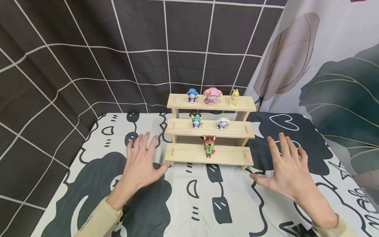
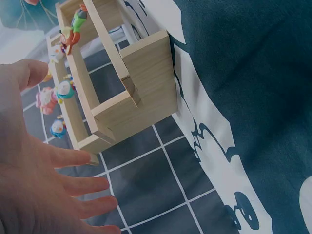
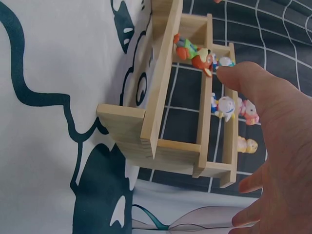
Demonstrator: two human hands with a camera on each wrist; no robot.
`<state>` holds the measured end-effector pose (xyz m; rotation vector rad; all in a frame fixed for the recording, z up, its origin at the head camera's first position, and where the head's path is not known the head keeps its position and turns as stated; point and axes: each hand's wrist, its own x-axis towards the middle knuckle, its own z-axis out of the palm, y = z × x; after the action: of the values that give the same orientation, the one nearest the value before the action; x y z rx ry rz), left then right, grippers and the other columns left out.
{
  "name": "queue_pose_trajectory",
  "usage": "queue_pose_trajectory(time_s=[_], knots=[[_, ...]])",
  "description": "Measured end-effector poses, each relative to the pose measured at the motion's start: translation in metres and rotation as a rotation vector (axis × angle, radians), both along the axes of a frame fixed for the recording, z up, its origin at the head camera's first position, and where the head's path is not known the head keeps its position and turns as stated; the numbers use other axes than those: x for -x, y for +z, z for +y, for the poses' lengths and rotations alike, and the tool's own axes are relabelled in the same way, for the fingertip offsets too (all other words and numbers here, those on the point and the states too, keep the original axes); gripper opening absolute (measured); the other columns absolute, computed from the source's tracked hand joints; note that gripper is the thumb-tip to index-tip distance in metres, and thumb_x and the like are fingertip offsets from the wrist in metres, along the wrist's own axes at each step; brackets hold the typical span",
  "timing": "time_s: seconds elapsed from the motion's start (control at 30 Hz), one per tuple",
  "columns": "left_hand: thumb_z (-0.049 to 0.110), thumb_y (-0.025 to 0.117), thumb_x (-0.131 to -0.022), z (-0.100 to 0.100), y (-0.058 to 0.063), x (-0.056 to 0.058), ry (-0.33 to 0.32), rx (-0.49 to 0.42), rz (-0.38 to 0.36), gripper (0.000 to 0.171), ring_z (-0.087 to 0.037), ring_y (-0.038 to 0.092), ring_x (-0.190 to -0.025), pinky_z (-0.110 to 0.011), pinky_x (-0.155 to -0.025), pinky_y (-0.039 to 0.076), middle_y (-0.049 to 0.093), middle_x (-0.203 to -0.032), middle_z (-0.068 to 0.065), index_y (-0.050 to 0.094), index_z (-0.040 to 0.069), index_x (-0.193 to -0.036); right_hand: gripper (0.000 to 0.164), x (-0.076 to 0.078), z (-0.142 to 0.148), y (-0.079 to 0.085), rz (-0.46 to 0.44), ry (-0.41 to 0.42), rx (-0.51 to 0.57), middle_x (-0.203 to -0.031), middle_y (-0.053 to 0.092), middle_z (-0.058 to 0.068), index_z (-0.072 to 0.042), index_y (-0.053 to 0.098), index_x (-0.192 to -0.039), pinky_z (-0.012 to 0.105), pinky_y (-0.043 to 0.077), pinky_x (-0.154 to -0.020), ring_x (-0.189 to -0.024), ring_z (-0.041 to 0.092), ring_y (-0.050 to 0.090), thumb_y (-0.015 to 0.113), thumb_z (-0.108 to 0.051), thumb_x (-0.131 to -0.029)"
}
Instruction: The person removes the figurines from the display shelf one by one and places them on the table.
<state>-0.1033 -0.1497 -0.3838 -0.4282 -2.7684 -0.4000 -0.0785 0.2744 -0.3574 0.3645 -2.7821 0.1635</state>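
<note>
A three-tier wooden shelf stands between my two hands. On its bottom step is a fox figurine in green. The middle step carries a figurine with a teal hat and a white-capped figurine. Along the top sit a blue-hatted figurine, a pink figurine and a yellow figurine. My left hand is spread at the shelf's left side, thumb near the bottom step's corner. My right hand is spread to the right of the shelf, holding nothing.
A black-and-white patterned cloth lies under the shelf. Behind it hangs a dark curtain with a white grid. At the right is a pale curtain with large leaf shapes.
</note>
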Motion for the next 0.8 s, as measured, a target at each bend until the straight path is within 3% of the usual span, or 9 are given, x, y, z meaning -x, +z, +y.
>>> queue_pose_trajectory(time_s=[0.53, 0.8], knots=[[0.054, 0.072, -0.075, 0.0000, -0.0030, 0.0027, 0.002, 0.006, -0.001, 0.090, -0.047, 0.028, -0.138, -0.071, -0.107, 0.014, 0.039, -0.148, -0.029, 0.048, -0.001, -0.142, 0.128, 0.0009, -0.0019, -0.0045, -0.011, -0.010, 0.009, -0.151, 0.024, 0.038, 0.005, 0.034, -0.148, 0.078, 0.018, -0.097, -0.132, 0.060, 0.026, 0.086, -0.062, -0.052], [0.051, 0.068, -0.079, 0.0011, -0.0011, 0.0075, 0.000, 0.000, -0.009, 0.085, -0.046, 0.029, -0.138, -0.068, -0.108, 0.015, 0.038, -0.149, -0.028, 0.047, 0.000, -0.143, 0.120, 0.0058, -0.0031, -0.0002, 0.030, 0.022, 0.032, -0.150, 0.028, 0.036, 0.005, 0.035, -0.148, 0.078, 0.026, -0.091, -0.123, 0.062, 0.036, 0.086, -0.055, -0.057]])
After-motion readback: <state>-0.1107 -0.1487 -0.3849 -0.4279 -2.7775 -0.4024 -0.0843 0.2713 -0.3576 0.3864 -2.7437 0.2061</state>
